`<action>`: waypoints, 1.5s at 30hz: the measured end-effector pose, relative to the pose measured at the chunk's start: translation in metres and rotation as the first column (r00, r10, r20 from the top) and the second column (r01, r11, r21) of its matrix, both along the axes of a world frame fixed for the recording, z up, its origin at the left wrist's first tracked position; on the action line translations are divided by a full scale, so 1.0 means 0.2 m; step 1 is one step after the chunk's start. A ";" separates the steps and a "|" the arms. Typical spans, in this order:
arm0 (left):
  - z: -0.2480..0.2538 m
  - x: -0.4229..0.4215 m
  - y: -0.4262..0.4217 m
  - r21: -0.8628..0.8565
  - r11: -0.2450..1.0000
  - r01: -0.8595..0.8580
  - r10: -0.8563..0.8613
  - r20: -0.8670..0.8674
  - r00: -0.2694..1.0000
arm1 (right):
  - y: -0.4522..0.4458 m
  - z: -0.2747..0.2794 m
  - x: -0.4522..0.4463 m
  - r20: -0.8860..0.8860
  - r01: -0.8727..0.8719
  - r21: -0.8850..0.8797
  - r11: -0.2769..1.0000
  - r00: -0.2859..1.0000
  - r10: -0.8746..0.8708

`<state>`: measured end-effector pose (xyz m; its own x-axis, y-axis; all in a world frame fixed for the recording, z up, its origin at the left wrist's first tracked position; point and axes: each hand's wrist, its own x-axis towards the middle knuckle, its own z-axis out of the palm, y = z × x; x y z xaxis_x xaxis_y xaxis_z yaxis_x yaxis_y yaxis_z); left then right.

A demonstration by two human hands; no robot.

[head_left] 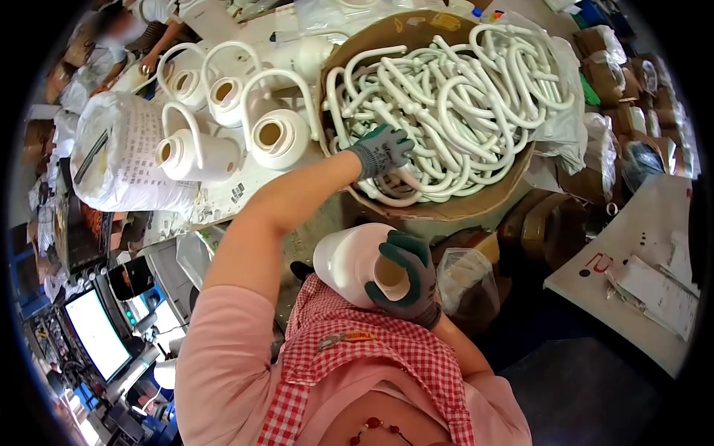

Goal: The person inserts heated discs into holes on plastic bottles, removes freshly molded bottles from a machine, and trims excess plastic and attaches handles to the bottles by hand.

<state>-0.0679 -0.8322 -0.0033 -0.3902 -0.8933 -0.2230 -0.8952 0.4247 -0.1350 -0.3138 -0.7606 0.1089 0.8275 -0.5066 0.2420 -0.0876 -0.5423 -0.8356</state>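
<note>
The gloved left hand (383, 151) reaches into the near left part of a round-sided cardboard box (439, 210), its fingers bent over a tangle of curved white tubes (461, 100); whether it grips one cannot be told. The gloved right hand (407, 279) grips the neck of a white container (347, 260), which lies tilted near the person's apron (327, 316), on the near side of the box. To the left, four similar containers with arched tubes (282, 149) stand on the table (216, 202), beside a printed white sack (134, 160).
</note>
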 end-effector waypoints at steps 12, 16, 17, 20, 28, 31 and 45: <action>0.23 -0.08 0.05 -0.012 0.991 -0.131 0.116 -0.391 0.913 | 0.01 0.05 -0.13 0.015 0.070 0.004 0.998 0.997 -0.071; 0.28 -0.13 0.13 -0.292 0.854 -0.431 0.123 -0.692 0.711 | -0.08 0.09 -0.21 0.056 0.155 -0.030 0.988 0.987 -0.153; 0.25 -0.17 0.13 -0.053 0.818 -0.573 0.256 -0.859 0.445 | -0.10 0.11 -0.24 0.080 0.154 -0.021 0.988 0.985 -0.152; 0.17 -0.33 0.02 0.501 0.595 -0.628 0.176 -0.845 -0.506 | -0.19 0.14 -0.23 0.127 0.175 -0.043 0.984 0.977 -0.169; 0.83 -0.03 0.31 0.265 0.423 -0.867 -0.271 -0.875 -0.400 | -0.25 0.23 -0.27 0.289 0.143 0.110 0.984 0.942 -0.169; 0.71 -0.19 0.58 0.236 0.361 -0.902 -0.127 -0.946 -0.298 | -0.24 0.24 -0.23 0.333 0.058 0.110 0.992 0.938 -0.092; 0.86 -0.29 1.89 0.555 0.492 -0.671 -0.512 -0.438 -0.739 | 0.50 0.42 0.26 0.277 -0.394 -0.091 0.915 0.872 0.403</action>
